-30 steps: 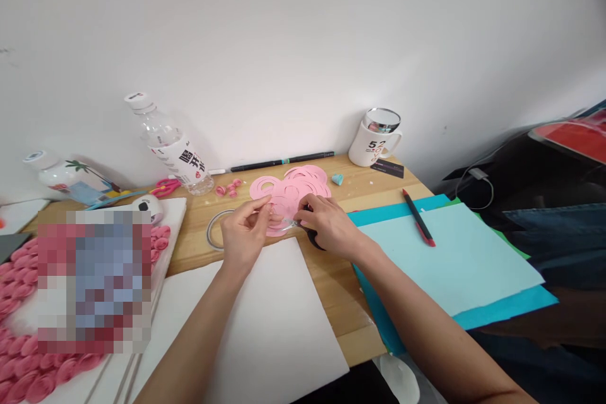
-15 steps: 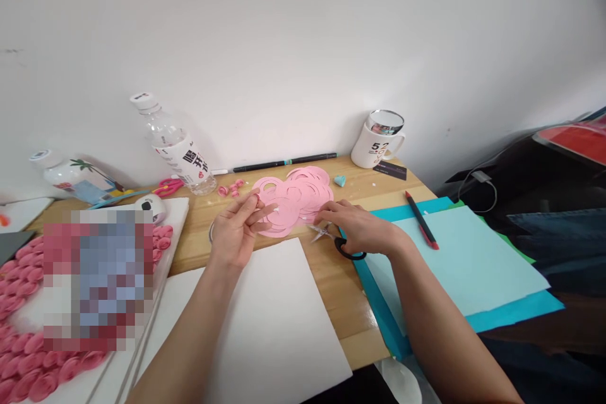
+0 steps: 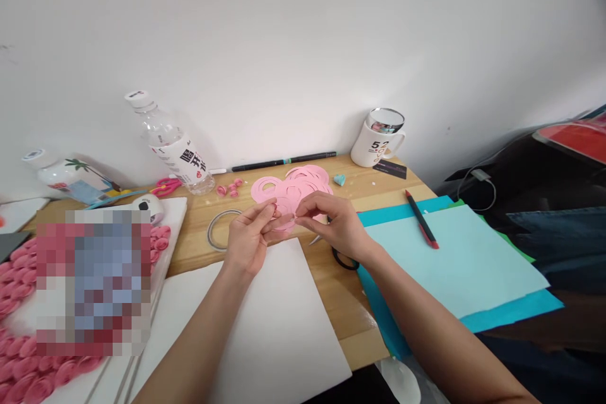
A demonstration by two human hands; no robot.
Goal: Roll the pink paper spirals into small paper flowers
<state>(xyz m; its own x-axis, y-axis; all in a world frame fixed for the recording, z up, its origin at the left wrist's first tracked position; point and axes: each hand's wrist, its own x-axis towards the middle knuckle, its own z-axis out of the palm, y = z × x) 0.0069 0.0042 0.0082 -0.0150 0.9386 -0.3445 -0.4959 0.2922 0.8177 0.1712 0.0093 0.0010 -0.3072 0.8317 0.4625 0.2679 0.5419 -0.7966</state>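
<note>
Between the thumb and finger of my left hand (image 3: 249, 237) is a small rolled pink paper flower (image 3: 274, 209), mostly covered by the fingertips. My right hand (image 3: 336, 221) is closed in a pinch just to the right of it; whatever those fingertips hold is too small to make out. Cut pink paper rings and spirals (image 3: 303, 184) lie in a pile behind both hands. Black-handled scissors (image 3: 344, 260) rest on the table, partly hidden below my right hand. Left of my left hand lies a tape roll (image 3: 211, 235).
White board (image 3: 279, 315) lies in front. A bottle (image 3: 175, 151), small pink paper rolls (image 3: 221, 190), a black pen (image 3: 260, 165) and a mug (image 3: 372, 145) stand or lie along the wall. Blue paper sheets (image 3: 473, 265) with a marker (image 3: 421, 218) are right; a pink-flowered panel (image 3: 28, 366) is left.
My right hand has moved left and up from beside the scissors, its fingers now pinched close to my left hand. My left hand has shifted slightly right, uncovering the tape roll.
</note>
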